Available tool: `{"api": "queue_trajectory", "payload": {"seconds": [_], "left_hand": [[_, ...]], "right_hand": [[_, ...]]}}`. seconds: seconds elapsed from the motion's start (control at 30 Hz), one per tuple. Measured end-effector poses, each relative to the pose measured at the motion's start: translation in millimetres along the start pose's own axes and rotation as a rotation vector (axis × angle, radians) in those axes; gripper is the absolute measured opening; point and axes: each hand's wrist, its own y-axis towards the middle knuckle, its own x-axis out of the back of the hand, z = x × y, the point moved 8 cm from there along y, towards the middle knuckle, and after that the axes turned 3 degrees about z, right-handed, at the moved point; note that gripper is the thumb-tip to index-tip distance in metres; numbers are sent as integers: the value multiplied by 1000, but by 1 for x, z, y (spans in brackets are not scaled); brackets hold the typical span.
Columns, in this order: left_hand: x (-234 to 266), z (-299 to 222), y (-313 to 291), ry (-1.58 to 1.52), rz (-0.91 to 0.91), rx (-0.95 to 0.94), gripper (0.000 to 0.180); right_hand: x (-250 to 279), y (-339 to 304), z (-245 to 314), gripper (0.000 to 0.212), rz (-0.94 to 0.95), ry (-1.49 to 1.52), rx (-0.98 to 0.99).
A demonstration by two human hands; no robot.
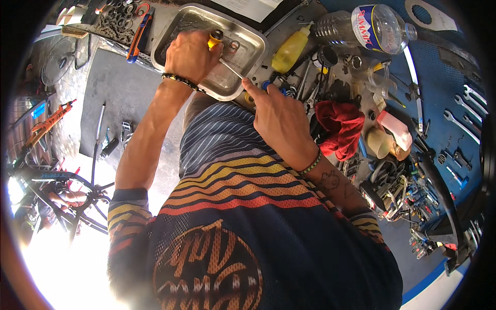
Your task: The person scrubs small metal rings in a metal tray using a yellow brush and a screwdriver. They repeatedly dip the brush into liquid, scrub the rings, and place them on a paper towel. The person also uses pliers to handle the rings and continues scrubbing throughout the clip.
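My left hand [190, 54] is closed around a yellow-handled screwdriver [215, 38] above a shallow metal tray [257, 47]. The thin shaft [231, 68] slants down and right over the tray's near rim. The fingertips of my right hand [279, 116] pinch the shaft's tip at the tray's edge, with the index finger stretched out. A small blue part [266, 85] lies just beside those fingertips. Small rings and washers lie inside the tray near the handle. Both wrists wear beaded bracelets.
A yellow squeeze bottle [290, 50] and a clear plastic bottle [373, 27] lie right of the tray. A red rag [338, 126], sockets and loose tools crowd the bench, and wrenches [465, 108] sit on the blue surface. An orange-handled knife [137, 37] lies left of the tray, and a bicycle frame [51, 181] stands far left.
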Motion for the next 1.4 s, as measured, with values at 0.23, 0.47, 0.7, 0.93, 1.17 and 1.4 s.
{"api": "queue_trajectory", "payload": {"seconds": [0.23, 0.47, 0.7, 0.93, 1.17, 1.4], "left_hand": [[1, 10, 4, -80, 65, 79, 37], [2, 9, -4, -185, 94, 103, 29], [-3, -1, -11, -219, 140, 108, 33], [3, 34, -6, -206, 53, 122, 26], [3, 35, -15, -287, -46, 162, 41], [3, 44, -14, -267, -61, 251, 33]], "right_hand": [[2, 0, 2, 65, 17, -1, -10], [1, 0, 1, 68, 5, 12, -7], [0, 1, 2, 69, -14, 7, 1], [0, 0, 1, 69, 1, 17, -5], [0, 1, 0, 67, 11, 7, -17], [1, -1, 0, 61, -33, 15, 0]]}}
